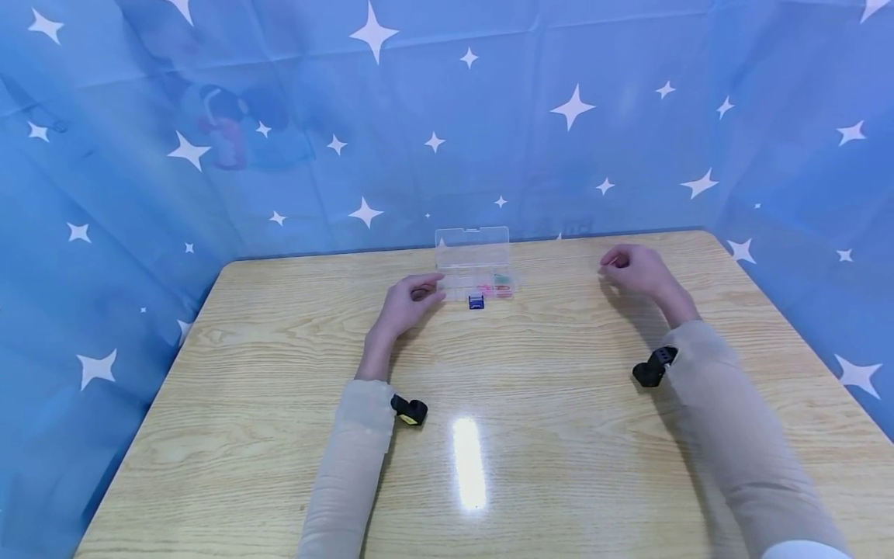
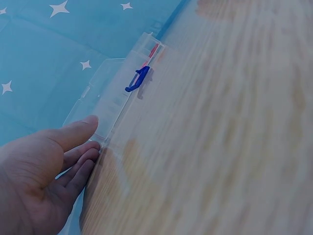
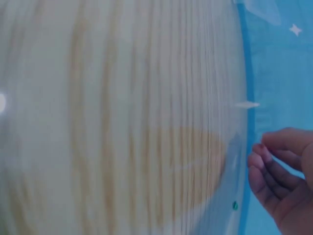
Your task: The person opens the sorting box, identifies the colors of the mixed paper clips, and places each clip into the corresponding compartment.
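A clear plastic box [image 1: 457, 291] stands with its lid [image 1: 472, 248] raised. Red and pink pieces [image 1: 497, 290] and a green piece [image 1: 501, 279] lie in its right part. A blue plastic clasp [image 2: 138, 79] juts out at the middle of the front side. My left hand [image 1: 410, 301] holds the box's left end, thumb near the front corner and fingers curled beside it. Off to the right, my right hand [image 1: 634, 268] hovers above the table with thumb and forefinger tips together. A reddish spot shows at those fingertips [image 3: 259, 148]; I cannot tell whether they pinch something.
The wooden table [image 1: 559, 435] ends close behind the box at a blue star-patterned curtain [image 1: 419, 101]. In the right wrist view a small green thing [image 3: 235, 205] lies near the far edge. Dark wrist cameras [image 1: 410, 411] sit on both sleeves.
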Demonstrator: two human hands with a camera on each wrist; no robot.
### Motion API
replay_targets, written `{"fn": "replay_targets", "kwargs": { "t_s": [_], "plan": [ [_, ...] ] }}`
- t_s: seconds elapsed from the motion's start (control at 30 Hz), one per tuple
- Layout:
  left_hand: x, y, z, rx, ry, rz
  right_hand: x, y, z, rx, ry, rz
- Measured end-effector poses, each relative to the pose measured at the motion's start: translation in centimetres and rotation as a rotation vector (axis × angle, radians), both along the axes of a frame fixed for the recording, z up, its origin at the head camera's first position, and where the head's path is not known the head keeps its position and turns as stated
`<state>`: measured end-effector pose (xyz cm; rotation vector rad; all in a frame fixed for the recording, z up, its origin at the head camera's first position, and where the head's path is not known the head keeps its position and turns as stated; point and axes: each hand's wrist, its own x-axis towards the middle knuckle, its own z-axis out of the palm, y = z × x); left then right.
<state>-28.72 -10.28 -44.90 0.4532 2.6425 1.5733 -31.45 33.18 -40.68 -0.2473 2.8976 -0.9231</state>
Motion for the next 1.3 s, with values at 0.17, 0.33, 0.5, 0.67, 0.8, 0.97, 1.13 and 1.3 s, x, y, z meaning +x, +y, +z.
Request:
{"fn": "replay_targets", "kwargs": {
  "t_s": [0.17,0.33,0.5,0.67,0.8,0.97,1.13,1.3],
  "plan": [
    [0.0,0.0,0.1,0.005,-0.006,-0.003,0.3,1.0,0.1,0.008,0.005,-0.062],
    [0.0,0.0,0.1,-0.002,0.002,-0.006,0.4,2.0,0.1,0.028,0.008,-0.098],
    [0.0,0.0,0.1,-0.006,-0.007,0.000,0.6,2.9,0.2,0.020,-0.006,-0.148],
    [-0.1,0.0,0.0,-0.001,-0.010,0.001,1.0,3.6,0.1,0.025,-0.012,-0.206],
    [-0.1,0.0,0.0,0.003,-0.006,-0.001,1.2,4.0,-0.3,0.042,-0.039,-0.240],
    [-0.1,0.1,0.0,0.000,-0.001,-0.005,1.3,4.0,-0.7,0.026,-0.076,-0.260],
    [-0.1,0.0,-0.1,-0.003,0.001,-0.006,1.3,4.1,-0.9,0.014,-0.074,-0.255],
    [-0.1,0.1,-0.1,-0.004,0.009,-0.005,1.3,4.4,-1.0,0.010,-0.066,-0.238]
  ]
}}
